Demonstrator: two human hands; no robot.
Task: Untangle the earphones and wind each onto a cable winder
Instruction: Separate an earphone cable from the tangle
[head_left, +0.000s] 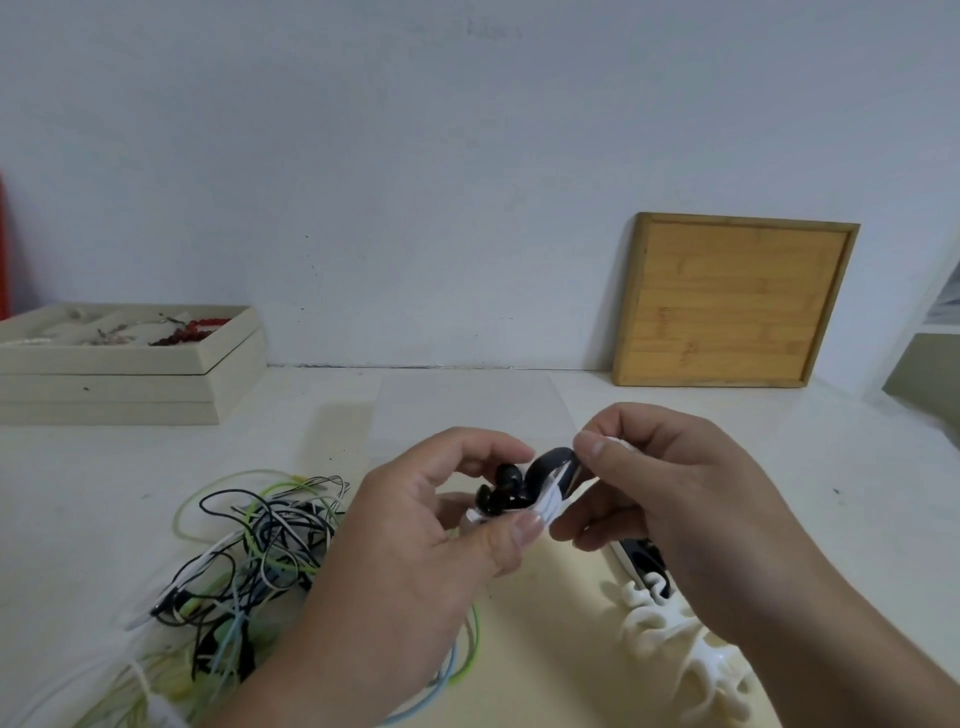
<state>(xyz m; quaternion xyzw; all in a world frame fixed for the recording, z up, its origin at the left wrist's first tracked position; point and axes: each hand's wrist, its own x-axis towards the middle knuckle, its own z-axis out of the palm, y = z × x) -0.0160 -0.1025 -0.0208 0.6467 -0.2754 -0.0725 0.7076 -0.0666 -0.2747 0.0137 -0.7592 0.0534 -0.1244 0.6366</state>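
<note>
Above the table, both hands hold a white cable winder (548, 501) wrapped with white cord. My left hand (441, 535) pinches its left end, thumb on top, beside the black earbuds (501, 491). My right hand (670, 499) pinches its right end, where a flat black cable (553, 460) loops out. A tangle of black, white, green and blue earphone cables (249, 551) lies on the table at the left. Several white fishbone-shaped winders (670, 639) lie under my right forearm, with another black-and-white wound one (641, 558) just behind them.
Stacked beige trays (130, 384) holding beads stand at the back left. A square bamboo board (727, 301) leans on the wall at the back right. A translucent sheet (467, 410) lies flat behind my hands.
</note>
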